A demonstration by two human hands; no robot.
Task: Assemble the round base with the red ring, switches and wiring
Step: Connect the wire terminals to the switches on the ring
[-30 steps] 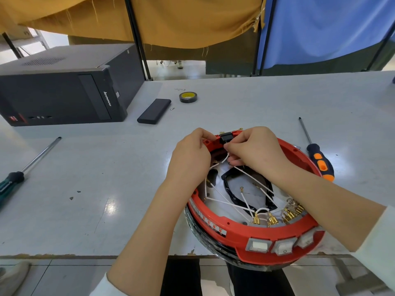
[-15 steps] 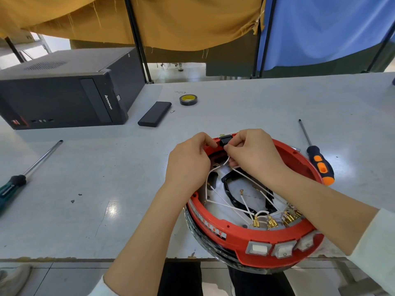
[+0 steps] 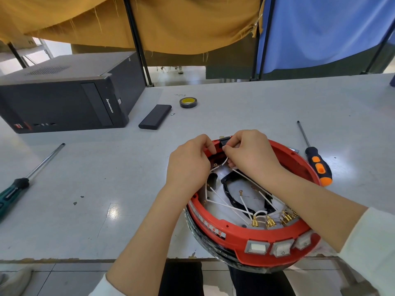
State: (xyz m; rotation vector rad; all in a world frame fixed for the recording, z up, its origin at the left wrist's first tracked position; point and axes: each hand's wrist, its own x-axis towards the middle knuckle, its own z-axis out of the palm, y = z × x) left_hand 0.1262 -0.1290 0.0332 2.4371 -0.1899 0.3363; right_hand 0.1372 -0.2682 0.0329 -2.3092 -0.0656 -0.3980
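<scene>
The round base with its red ring (image 3: 235, 229) lies at the table's near edge, partly overhanging it. Three white rocker switches (image 3: 279, 247) sit in the ring's near wall. White wires (image 3: 226, 205) with brass terminals (image 3: 270, 221) cross the inside over a black frame. My left hand (image 3: 189, 165) grips the ring's far rim. My right hand (image 3: 249, 153) pinches a small black part (image 3: 224, 142) and a white wire at that far rim. What the fingertips do underneath is hidden.
An orange-handled screwdriver (image 3: 317, 165) lies right of the base. A green-handled screwdriver (image 3: 20, 184) lies at the left. A black computer case (image 3: 64, 99), a black flat box (image 3: 155, 116) and a tape roll (image 3: 188, 102) sit further back.
Both hands stay at the far rim with only small finger shifts. The view has tipped slightly, so everything sits a little lower in frame.
</scene>
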